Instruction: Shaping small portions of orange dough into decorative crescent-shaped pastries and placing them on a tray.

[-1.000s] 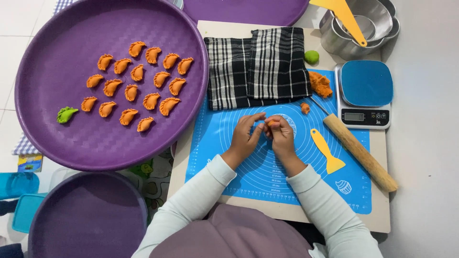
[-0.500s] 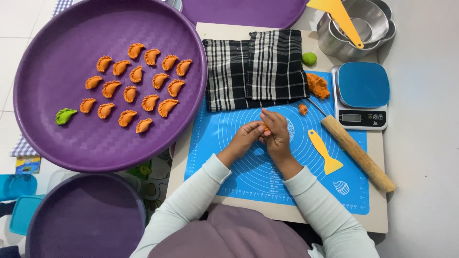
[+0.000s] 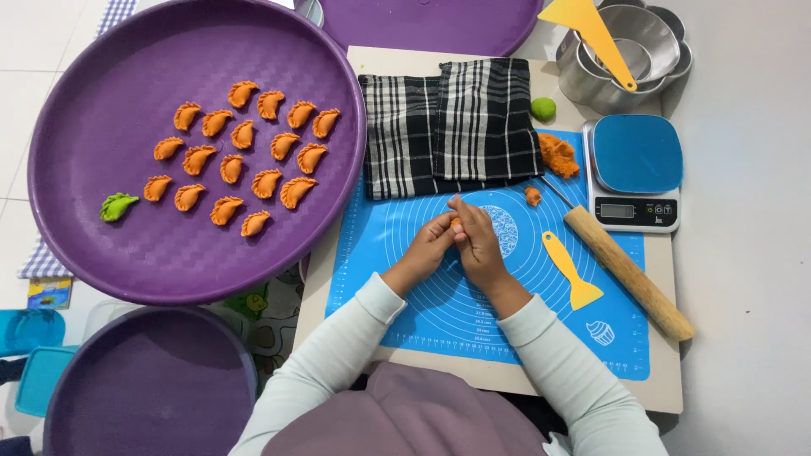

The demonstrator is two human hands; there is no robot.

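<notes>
Over the blue silicone mat [image 3: 473, 295] on the table [image 3: 667, 388]: left hand [image 3: 432, 245] and right hand [image 3: 477, 241], now pressed closer together than a second ago, pinching a small orange dough piece [image 3: 456, 223], with shaped orange dumplings [image 3: 241, 156] unchanged on the purple tray [image 3: 127, 253].

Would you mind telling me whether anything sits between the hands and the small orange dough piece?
Nothing visible does: the left hand and right hand already pinch the orange dough piece between their fingertips above the blue silicone mat.
</notes>
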